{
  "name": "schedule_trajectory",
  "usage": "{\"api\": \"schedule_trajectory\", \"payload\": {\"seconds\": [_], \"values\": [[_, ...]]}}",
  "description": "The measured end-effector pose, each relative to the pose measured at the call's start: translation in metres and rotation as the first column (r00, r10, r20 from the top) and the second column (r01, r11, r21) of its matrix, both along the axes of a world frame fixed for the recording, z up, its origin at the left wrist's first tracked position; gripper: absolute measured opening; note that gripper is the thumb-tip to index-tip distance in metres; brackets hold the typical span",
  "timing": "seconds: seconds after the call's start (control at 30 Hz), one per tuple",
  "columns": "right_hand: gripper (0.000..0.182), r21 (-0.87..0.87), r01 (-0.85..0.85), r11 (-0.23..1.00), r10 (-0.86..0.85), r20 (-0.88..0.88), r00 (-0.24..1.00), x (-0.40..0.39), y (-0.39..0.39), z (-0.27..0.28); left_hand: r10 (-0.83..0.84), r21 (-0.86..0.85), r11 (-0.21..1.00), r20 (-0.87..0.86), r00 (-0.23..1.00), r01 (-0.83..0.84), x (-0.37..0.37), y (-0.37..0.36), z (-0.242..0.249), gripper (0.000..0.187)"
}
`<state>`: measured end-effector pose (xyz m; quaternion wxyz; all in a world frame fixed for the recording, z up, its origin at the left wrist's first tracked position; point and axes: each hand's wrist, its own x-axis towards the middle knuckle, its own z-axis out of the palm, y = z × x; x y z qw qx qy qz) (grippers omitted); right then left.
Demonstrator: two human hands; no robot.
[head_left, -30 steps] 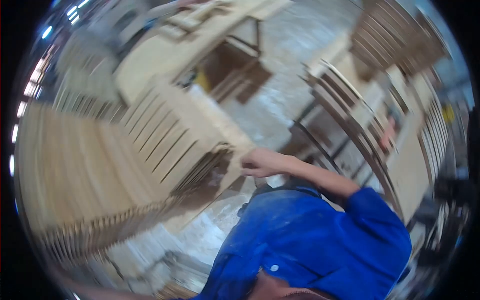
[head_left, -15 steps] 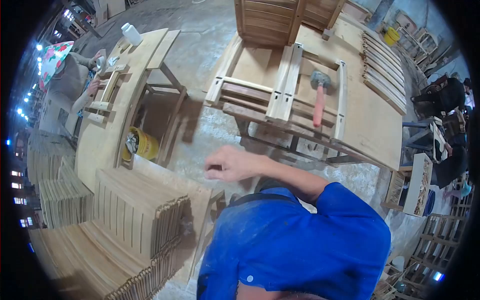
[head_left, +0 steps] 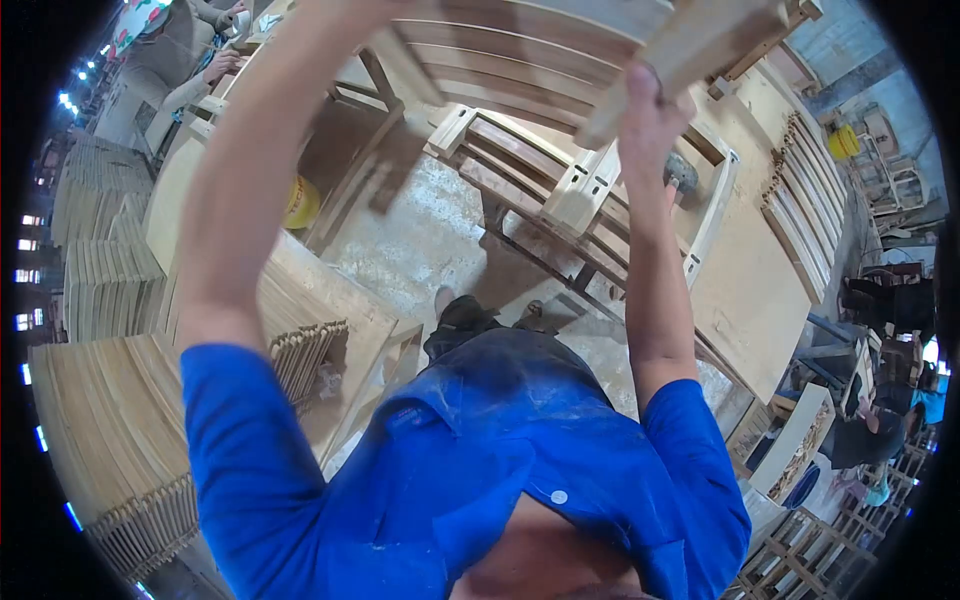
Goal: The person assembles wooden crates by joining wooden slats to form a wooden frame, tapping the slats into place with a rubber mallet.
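My right hand point(head_left: 655, 115) is closed round the end post of a slatted wooden panel point(head_left: 520, 55), thumb on the near face. The panel is raised over the workbench and runs out of the top of the view. My left forearm point(head_left: 245, 170) reaches up beside the panel's left end and leaves the picture at the top edge, so that hand is hidden. Below the panel, pale wooden frame pieces with slots point(head_left: 580, 195) lie on the bench. A mallet point(head_left: 681, 172) lies just right of my right wrist, its handle partly covered by my arm.
Several wooden strips point(head_left: 800, 215) lie in a row on the right of the workbench point(head_left: 745, 290). Stacked slats point(head_left: 110, 420) stand at left, near a yellow bucket point(head_left: 300, 203). A co-worker's hand point(head_left: 222, 66) is over another bench. A wood-filled box point(head_left: 795, 440) stands at right.
My right hand has gone from hanging low and free to holding the panel's post. The panel, earlier standing on the bench, is now nearer and tilted. My left arm has come into view, raised.
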<state>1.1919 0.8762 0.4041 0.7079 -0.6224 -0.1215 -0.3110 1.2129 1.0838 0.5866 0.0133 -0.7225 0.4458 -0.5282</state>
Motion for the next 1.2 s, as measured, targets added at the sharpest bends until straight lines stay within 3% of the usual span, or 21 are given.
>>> {"api": "schedule_trajectory", "payload": {"seconds": [0.07,0.17,0.27,0.37,0.4,0.47,0.5,0.53,0.57,0.6,0.67,0.73,0.77,0.83,0.87,0.93,0.97,1.03,1.07,1.17,1.2], "values": [[0.019,-0.064,0.117,0.991,-0.110,0.096,0.989,0.008,-0.015,-0.022,-0.025,-0.005,1.000,-0.004,1.000,0.025,0.030,-0.017,-0.019,0.062],[0.020,0.006,0.164,0.986,-0.164,0.074,0.984,0.023,-0.026,-0.062,-0.072,-0.022,0.997,-0.111,0.991,0.070,0.057,-0.028,-0.049,0.063],[0.020,-0.103,0.276,0.956,-0.271,0.067,0.960,0.024,-0.024,-0.080,-0.117,-0.058,0.992,-0.179,0.977,0.108,0.072,-0.025,-0.066,0.060],[0.026,-0.069,0.327,0.943,-0.325,0.032,0.945,0.016,-0.007,-0.075,-0.231,-0.103,0.972,-0.238,0.943,0.212,0.078,-0.012,-0.074,0.060],[0.029,-0.086,0.364,0.928,-0.364,0.007,0.931,0.014,-0.005,-0.074,-0.374,-0.241,0.910,-0.121,0.919,0.339,0.080,-0.006,-0.075,0.065],[0.033,-0.195,0.402,0.895,-0.403,0.041,0.914,0.019,-0.014,-0.082,-0.488,-0.360,0.811,0.019,0.873,0.461,0.100,0.022,-0.075,0.073],[0.035,-0.167,0.411,0.896,-0.422,-0.035,0.906,0.019,-0.014,-0.087,-0.328,-0.435,0.805,0.240,0.913,0.404,0.121,0.056,-0.076,0.084],[0.038,-0.137,0.427,0.894,-0.442,-0.113,0.890,0.018,-0.007,-0.086,-0.342,-0.598,0.702,0.194,0.919,0.387,0.127,0.065,-0.087,0.092],[0.044,-0.127,0.478,0.869,-0.489,-0.072,0.869,0.019,0.000,-0.084,-0.377,-0.738,0.569,0.158,0.913,0.362,0.133,0.074,-0.098,0.100],[0.044,-0.135,0.485,0.864,-0.498,-0.084,0.863,0.019,0.000,-0.091,-0.629,-0.910,0.353,-0.059,0.775,0.217,0.124,0.071,-0.115,0.105],[0.049,-0.183,0.551,0.815,-0.560,0.003,0.829,0.026,-0.009,-0.101,-0.816,-0.966,0.259,-0.213,0.538,0.009,0.129,0.074,-0.127,0.081],[0.051,-0.168,0.527,0.833,-0.536,-0.006,0.844,0.031,-0.016,-0.101,-0.764,-0.901,0.389,-0.431,0.480,-0.190,0.137,0.064,-0.134,0.052],[0.048,-0.130,0.500,0.856,-0.512,-0.078,0.855,0.030,-0.020,-0.104,-0.766,-0.899,0.389,-0.437,0.472,-0.200,0.140,0.062,-0.139,0.052],[0.044,-0.063,0.499,0.865,-0.502,-0.169,0.848,0.031,-0.018,-0.107,-0.820,-0.953,0.271,-0.301,0.487,-0.134,0.136,0.056,-0.138,0.030],[0.042,-0.037,0.519,0.854,-0.516,-0.187,0.836,0.034,-0.016,-0.111,-0.831,-0.953,0.267,-0.301,0.467,-0.141,0.138,0.056,-0.138,0.030],[0.046,-0.140,0.575,0.806,-0.580,0.013,0.815,0.040,-0.026,-0.117,-0.859,-0.973,0.226,-0.223,0.460,-0.051,0.141,0.050,-0.143,0.026],[0.045,-0.135,0.558,0.819,-0.565,-0.015,0.825,0.037,-0.022,-0.108,-0.879,-0.976,0.209,-0.214,0.425,-0.058,0.142,0.043,-0.144,0.026],[0.044,-0.135,0.502,0.855,-0.513,-0.071,0.855,0.038,-0.014,-0.090,-0.804,-0.969,0.224,-0.243,0.543,-0.102,0.147,0.043,-0.138,0.024],[0.044,-0.133,0.507,0.851,-0.519,-0.070,0.852,0.035,-0.018,-0.092,-0.807,-0.969,0.226,-0.242,0.539,-0.098,0.148,0.043,-0.139,0.024],[0.040,-0.125,0.360,0.924,-0.379,-0.190,0.906,0.020,-0.037,-0.100,-0.799,-0.972,0.235,-0.196,0.569,-0.005,0.153,0.045,-0.145,0.031],[0.046,-0.023,0.306,0.952,-0.302,-0.248,0.921,0.013,-0.045,-0.102,-0.802,-0.973,0.232,-0.191,0.566,0.001,0.153,0.045,-0.144,0.031]]}}
